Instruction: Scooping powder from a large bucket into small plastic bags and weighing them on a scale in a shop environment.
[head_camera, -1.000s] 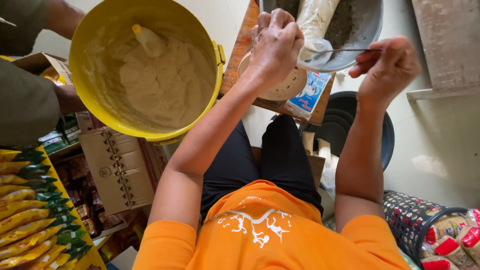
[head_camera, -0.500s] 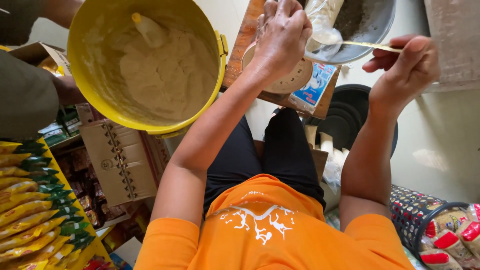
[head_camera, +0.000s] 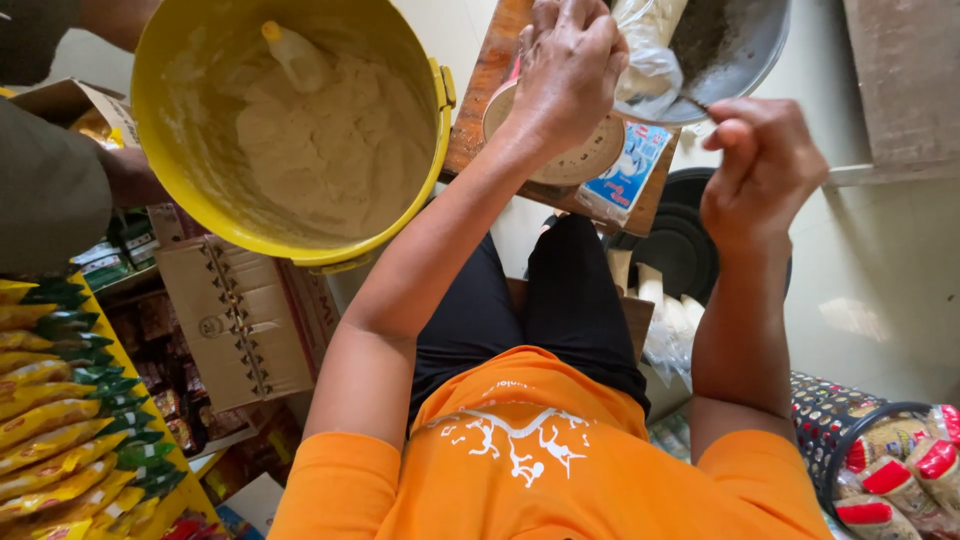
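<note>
Pale floor with a wooden table (head_camera: 480, 90) at top centre. Left hand (head_camera: 570, 65), fingers closed over a round bowl (head_camera: 585, 160) resting on the table's near edge. Right hand (head_camera: 762, 165), fingers pinched on a thin spoon handle (head_camera: 690, 102) reaching into a grey pan (head_camera: 740, 40). Yellow bucket (head_camera: 290, 130) of pale batter beside the table's left edge.

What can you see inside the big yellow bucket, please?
The yellow bucket holds pale beige flour or batter, with a scoop half buried in it near the far wall. The scoop's lower part and the bucket's bottom are covered.
</note>
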